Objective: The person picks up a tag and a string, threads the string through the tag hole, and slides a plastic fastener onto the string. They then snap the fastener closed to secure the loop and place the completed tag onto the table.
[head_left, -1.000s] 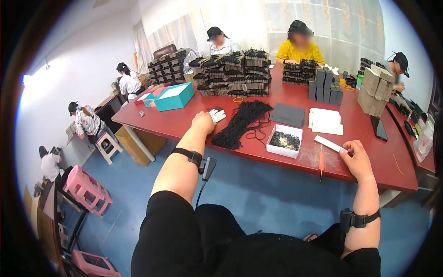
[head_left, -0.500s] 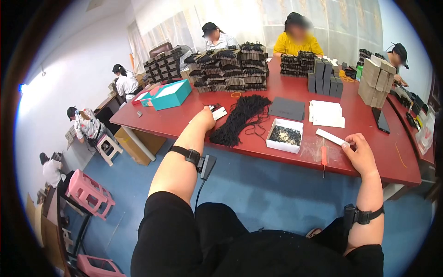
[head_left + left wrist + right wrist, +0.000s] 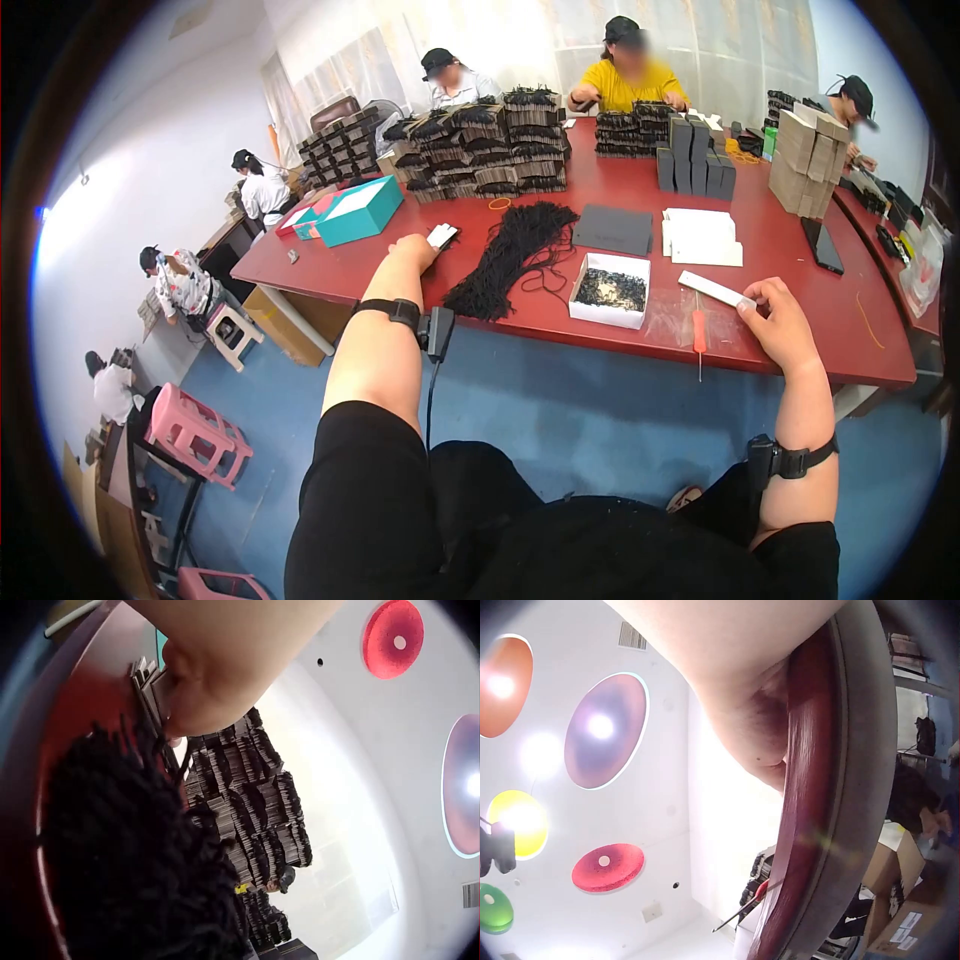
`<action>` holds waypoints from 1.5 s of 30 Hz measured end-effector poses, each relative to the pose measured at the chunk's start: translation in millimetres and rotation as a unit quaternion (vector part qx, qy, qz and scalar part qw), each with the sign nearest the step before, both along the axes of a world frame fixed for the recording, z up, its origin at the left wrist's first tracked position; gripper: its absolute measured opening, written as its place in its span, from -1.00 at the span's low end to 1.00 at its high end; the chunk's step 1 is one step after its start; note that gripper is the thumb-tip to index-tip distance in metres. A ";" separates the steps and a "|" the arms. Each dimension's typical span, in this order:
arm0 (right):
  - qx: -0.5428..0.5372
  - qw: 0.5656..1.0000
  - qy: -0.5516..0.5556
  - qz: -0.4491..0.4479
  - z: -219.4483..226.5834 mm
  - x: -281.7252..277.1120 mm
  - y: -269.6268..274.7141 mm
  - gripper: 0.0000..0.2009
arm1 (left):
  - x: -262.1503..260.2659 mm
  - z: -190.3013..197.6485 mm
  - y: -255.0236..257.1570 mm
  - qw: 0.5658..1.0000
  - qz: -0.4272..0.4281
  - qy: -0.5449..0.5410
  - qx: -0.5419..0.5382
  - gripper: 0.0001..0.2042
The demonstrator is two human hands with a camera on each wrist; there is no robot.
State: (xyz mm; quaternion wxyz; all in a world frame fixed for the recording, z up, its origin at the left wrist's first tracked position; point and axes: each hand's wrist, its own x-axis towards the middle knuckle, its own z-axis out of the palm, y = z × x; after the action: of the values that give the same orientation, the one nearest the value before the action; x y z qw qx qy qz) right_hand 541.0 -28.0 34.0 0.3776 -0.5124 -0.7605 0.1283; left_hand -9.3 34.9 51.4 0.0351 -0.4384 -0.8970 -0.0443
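Note:
In the head view my left hand (image 3: 408, 254) is at the table's left part, gripping a small bunch of white and dark card pieces (image 3: 442, 236). Layered edges of these cards (image 3: 150, 686) stick out past the fingers in the left wrist view. Just right of that hand lies a thick bundle of black cords (image 3: 515, 258). My right hand (image 3: 780, 322) rests near the front edge, thumb and fingers pinching the near end of a long white strip (image 3: 708, 288). A screwdriver-like tool with an orange handle (image 3: 698, 330) lies below the strip, its thin shaft overhanging the edge.
A white box of small black pieces (image 3: 608, 292), a dark grey card (image 3: 613, 230), white cards (image 3: 702, 238) and a phone (image 3: 822, 245) lie on the red table (image 3: 600, 190). Behind are tall stacks of corded tags (image 3: 480, 150) and a teal box (image 3: 362, 212). Other people sit around.
My left hand has shifted left with the cards, a little away from the cord bundle. My right hand keeps its place on the white strip. The head view has turned slightly.

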 end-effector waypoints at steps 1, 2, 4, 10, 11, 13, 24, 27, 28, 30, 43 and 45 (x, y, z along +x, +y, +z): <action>0.001 1.000 0.000 0.000 -0.3 0.3 0.6 -0.80 | -0.2 4.7 -0.7 1.000 0.000 0.000 -0.001 -0.54; 0.002 1.000 0.000 0.001 -0.1 0.4 0.9 -0.80 | -1.7 8.9 -1.5 0.999 -0.009 -0.030 -0.027 -0.53; -0.003 1.000 0.000 0.001 2.0 0.0 -0.1 -0.80 | 1.0 16.2 -6.2 0.997 -0.018 -0.061 -0.053 -0.53; 0.005 1.000 0.005 0.008 -1.5 1.7 1.7 -0.80 | 11.3 24.9 -15.0 0.994 -0.068 -0.002 -0.091 -0.52; 0.004 1.000 0.006 0.007 -0.6 1.4 1.3 -0.80 | 11.2 22.3 -14.2 0.992 -0.089 0.043 -0.084 -0.53; -0.001 1.000 0.008 0.008 0.3 1.0 0.8 -0.80 | 9.2 21.2 -13.1 0.987 -0.111 0.088 -0.077 -0.54; -0.009 1.000 0.009 0.016 1.4 2.1 0.3 -0.81 | -42.0 -21.9 -13.6 0.997 -0.008 0.076 -0.020 -0.53; -0.005 1.000 -0.003 0.007 2.1 -1.5 -0.6 -0.79 | -43.1 -16.1 -19.4 0.998 0.001 0.035 -0.047 -0.52; 0.022 1.000 -0.012 0.018 -0.5 -0.6 2.4 -0.76 | -43.7 -13.9 -22.4 0.999 0.006 0.034 -0.041 -0.53; 0.066 0.996 -0.044 0.028 -6.2 3.9 5.7 -0.68 | -55.5 -23.9 -23.8 0.998 -0.003 0.056 -0.021 -0.50; 0.026 0.992 -0.124 -0.031 -3.0 -2.0 8.7 -0.72 | 156.5 23.7 -48.4 0.859 -0.466 -0.073 0.200 -0.83; 0.022 0.991 -0.127 -0.037 -4.1 -2.1 6.9 -0.74 | 185.7 14.9 -20.7 0.868 -0.464 -0.023 0.175 -0.82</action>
State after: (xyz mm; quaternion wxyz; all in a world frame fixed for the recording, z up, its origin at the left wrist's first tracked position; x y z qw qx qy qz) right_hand 538.9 -21.0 29.9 0.2934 -0.5440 -0.7855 0.0314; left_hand 176.4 14.2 66.3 0.0664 -0.7896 -0.5684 -0.2215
